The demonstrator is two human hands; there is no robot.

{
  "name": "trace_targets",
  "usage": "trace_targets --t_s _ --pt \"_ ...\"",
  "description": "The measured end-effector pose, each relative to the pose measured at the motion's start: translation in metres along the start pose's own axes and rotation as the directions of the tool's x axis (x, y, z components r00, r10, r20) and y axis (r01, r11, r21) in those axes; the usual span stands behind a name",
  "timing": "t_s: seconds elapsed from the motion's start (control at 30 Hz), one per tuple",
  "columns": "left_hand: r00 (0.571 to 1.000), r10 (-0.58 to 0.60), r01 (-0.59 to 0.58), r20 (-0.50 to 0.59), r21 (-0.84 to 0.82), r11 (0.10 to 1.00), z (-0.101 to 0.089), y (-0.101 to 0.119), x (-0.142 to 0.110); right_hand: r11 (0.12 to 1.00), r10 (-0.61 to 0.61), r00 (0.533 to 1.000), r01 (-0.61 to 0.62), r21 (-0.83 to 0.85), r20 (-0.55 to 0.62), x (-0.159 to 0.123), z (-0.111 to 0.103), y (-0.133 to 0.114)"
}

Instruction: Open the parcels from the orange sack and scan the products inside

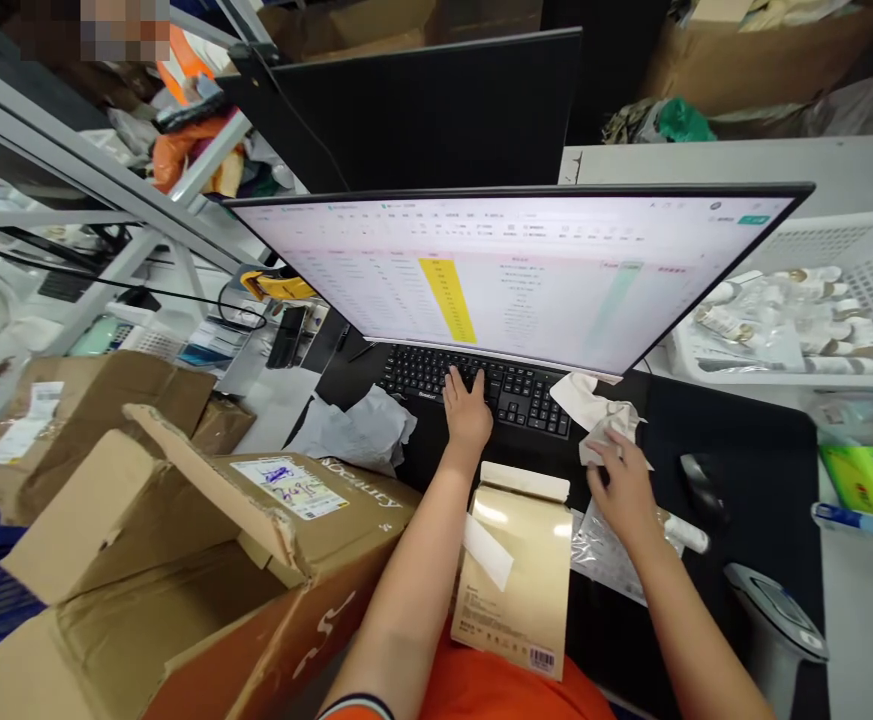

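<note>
My left hand [467, 408] rests on the black keyboard [515, 392], its fingers apart on the keys and holding nothing. My right hand [623, 490] has its fingers spread at the lower edge of a crumpled white tissue [607, 422]; they touch it, but I see no firm grip. Below that hand lies a clear plastic bag [608, 545] with a white-capped tube [685, 533] beside it. Between my forearms a gold flat box [522, 570] with its top flap raised leans near my lap, a blank white strip [488, 553] across it.
A monitor [541, 280] showing a spreadsheet stands behind the keyboard. An open cardboard box [331, 540] is at the left. On the right are a black mouse [704, 487], a handheld scanner [777, 610] and a white basket [743, 378] with wrapped bottles. Crumpled grey plastic [365, 430] lies left of the keyboard.
</note>
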State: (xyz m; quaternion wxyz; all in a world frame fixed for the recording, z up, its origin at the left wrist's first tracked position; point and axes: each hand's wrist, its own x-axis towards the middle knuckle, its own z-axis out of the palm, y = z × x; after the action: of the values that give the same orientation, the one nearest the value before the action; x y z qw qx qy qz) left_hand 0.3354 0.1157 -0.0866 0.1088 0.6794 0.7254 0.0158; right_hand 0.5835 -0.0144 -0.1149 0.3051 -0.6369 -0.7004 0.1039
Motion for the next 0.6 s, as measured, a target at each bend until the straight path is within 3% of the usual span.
trace_targets --t_s 0.13,0.3,0.43,0.6 --pt "0.996 0.087 -0.087 0.002 -0.020 0.996 0.001 0.004 -0.001 0.994 -0.105 0.991 0.106 -0.002 0.082 0.022 0.025 -0.015" --pt "0.997 0.076 -0.076 0.006 -0.042 0.996 0.002 0.011 0.000 0.982 -0.136 0.983 0.150 -0.117 0.120 0.040 0.051 -0.021" --pt "0.996 0.080 -0.082 -0.029 -0.057 0.995 0.001 0.013 0.001 0.975 -0.090 0.988 0.113 -0.191 0.125 0.044 0.064 -0.024" --pt "0.997 0.071 -0.072 -0.015 -0.059 0.996 0.003 0.010 0.002 0.962 -0.179 0.964 0.213 -0.172 0.197 0.052 0.073 -0.031"
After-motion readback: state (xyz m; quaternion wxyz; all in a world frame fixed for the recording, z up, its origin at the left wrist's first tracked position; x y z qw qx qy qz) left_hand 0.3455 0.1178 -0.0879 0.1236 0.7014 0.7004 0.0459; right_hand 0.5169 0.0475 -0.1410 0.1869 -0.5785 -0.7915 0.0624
